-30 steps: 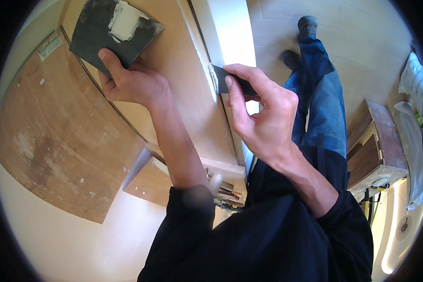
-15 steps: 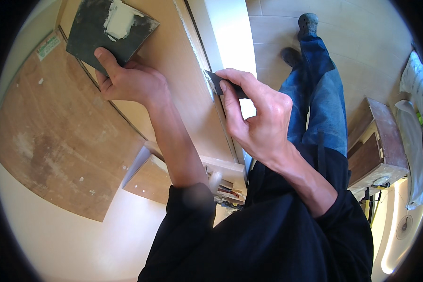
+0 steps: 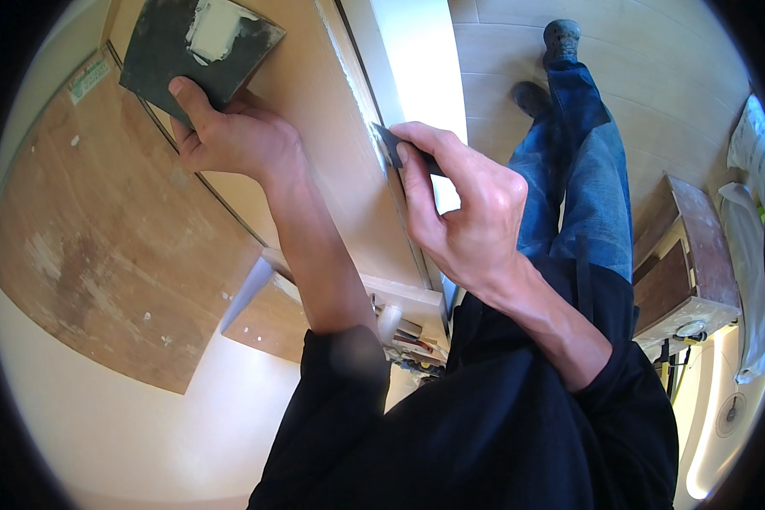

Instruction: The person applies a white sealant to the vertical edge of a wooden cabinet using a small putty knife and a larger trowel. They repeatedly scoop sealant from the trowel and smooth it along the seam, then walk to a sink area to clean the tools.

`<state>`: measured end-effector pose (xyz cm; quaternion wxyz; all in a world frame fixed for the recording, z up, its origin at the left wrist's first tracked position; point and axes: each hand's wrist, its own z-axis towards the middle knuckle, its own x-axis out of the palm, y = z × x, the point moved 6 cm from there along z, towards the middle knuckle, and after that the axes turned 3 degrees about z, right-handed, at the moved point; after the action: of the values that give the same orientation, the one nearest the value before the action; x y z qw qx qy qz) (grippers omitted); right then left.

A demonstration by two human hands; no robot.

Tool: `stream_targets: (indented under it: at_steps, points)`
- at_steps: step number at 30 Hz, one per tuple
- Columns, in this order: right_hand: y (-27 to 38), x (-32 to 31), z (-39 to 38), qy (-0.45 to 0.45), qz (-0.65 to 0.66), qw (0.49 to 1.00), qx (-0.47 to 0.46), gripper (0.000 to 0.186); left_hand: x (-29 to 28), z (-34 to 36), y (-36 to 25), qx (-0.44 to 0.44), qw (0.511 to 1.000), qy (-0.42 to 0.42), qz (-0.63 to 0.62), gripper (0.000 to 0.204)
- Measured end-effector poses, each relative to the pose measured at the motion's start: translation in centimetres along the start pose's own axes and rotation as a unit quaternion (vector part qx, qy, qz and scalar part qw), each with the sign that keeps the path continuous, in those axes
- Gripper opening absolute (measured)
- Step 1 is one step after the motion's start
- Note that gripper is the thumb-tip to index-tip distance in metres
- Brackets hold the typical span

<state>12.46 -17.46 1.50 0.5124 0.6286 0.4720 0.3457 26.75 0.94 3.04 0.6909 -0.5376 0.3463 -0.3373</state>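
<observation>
At the upper left, the left hand (image 3: 242, 143) grips a black, flat, squarish plate (image 3: 163, 59) by its lower edge, thumb on the face and the other fingers partly hidden behind, probably so that the thick patch of white paste (image 3: 215, 32) is well supported and clear of the skin. Near the centre, the right hand (image 3: 467, 189) pinches a small, thin black scraper (image 3: 388, 147) between thumb and forefinger, a hold that likely gives fine control over its angle. The scraper's far end appears to touch the ragged white streak (image 3: 349, 78) along the long edge of a pale, wood-grained panel (image 3: 314, 110). The plate is held over that panel, near the scraper, presumably so the paste lies within easy reach.
</observation>
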Motion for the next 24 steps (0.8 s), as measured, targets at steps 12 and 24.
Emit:
stream_targets:
  at_steps: [12,24]
  points:
    - [-0.2,0.0,-1.2,-0.002,0.002,0.999,0.038,0.02,0.1,-0.1,-0.1,0.0,1.0,-0.003,0.008,0.03]
    - [-0.8,0.0,-1.9,0.023,0.014,1.0,0.008,0.019,0.3,-0.1,-0.3,0.017,1.0,0.013,0.011,0.029]
